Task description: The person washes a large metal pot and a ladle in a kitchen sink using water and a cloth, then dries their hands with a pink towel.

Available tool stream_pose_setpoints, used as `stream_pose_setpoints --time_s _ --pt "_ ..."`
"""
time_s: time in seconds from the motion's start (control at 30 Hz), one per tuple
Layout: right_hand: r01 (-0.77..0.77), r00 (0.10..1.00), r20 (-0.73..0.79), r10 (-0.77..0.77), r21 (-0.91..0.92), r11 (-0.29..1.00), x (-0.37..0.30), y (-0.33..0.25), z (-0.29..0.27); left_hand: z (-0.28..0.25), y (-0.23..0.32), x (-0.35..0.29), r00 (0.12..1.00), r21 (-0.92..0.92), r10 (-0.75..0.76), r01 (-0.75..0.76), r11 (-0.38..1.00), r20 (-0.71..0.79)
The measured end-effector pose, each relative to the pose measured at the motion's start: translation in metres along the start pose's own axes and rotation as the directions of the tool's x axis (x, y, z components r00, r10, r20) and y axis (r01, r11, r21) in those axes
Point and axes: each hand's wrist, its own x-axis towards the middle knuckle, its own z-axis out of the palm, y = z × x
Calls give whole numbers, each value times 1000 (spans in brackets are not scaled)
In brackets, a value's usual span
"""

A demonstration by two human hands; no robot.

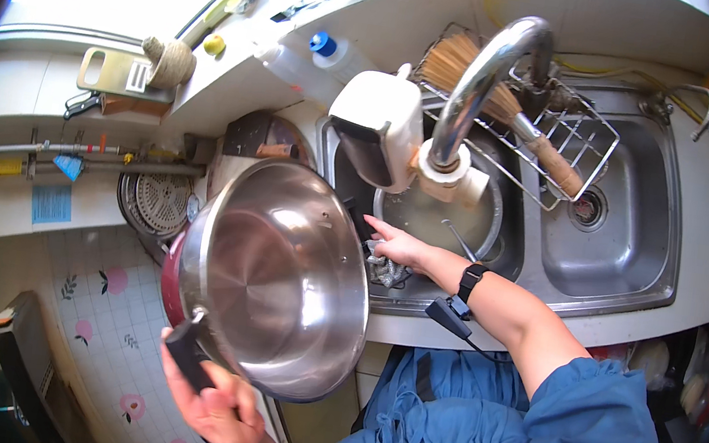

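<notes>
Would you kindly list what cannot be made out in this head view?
- Left hand: wrist cut off by the lower edge.
- Steel pan: hides the counter behind it.
- Scouring pad: mostly hidden under the right hand.
- Sink basin: contents hidden by the tap.

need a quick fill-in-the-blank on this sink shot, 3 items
1. The left hand grips the black ____ of the steel pan.
2. The right hand presses a metal scourer at the rim of the ____.
3. A brush lies in the wire ____ over the basins.

Missing: handle; sink; rack
</notes>
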Motion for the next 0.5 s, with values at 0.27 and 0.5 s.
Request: stream_pose_setpoints --time_s 0.27,0.5 --pt "325 832 -207 -514 -568 756 -82 -18 -63 -37 -16 14 979 -269 -67 13 963 -192" --pt "-70 950 -93 -297 -994 89 -158 -13 -85 -7 -30 31 977 -509 -153 59 859 -145"
